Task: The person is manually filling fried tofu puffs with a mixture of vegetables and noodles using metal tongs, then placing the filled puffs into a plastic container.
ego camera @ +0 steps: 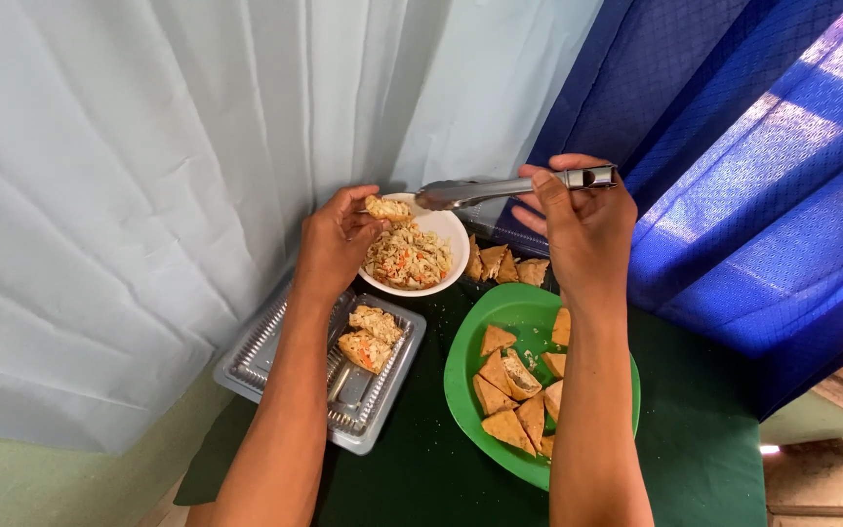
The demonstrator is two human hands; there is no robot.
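A: Upper centre of frame. Left hand (336, 239) pinches one fried tofu piece (387, 207) between thumb and fingertips, held over the rim of the white bowl (453, 234) of shredded vegetable filling (407, 257). Right hand (582, 229) is curled around metal tongs (509, 187), tips pointing left toward the piece and, as far as I can see, pressed together.

B: Progress?

A: By the look of it, early. Two filled pieces (371, 337) lie in the clear plastic tray (246, 361), lower left of centre. The green plate (461, 376), lower centre, carries many tofu pieces (514, 390), most looking unfilled; one appears cut open. More wedges (504, 265) sit behind the bowl. The bowl holds plenty of filling.

B: What can't you settle?

A: Whether the tong tips carry any filling; too small to tell. The right forearm covers part of the plate, so the count there is uncertain. The frame's lower edge cuts off the dark green cloth (421, 468). The tray's inner compartments blur under glare.
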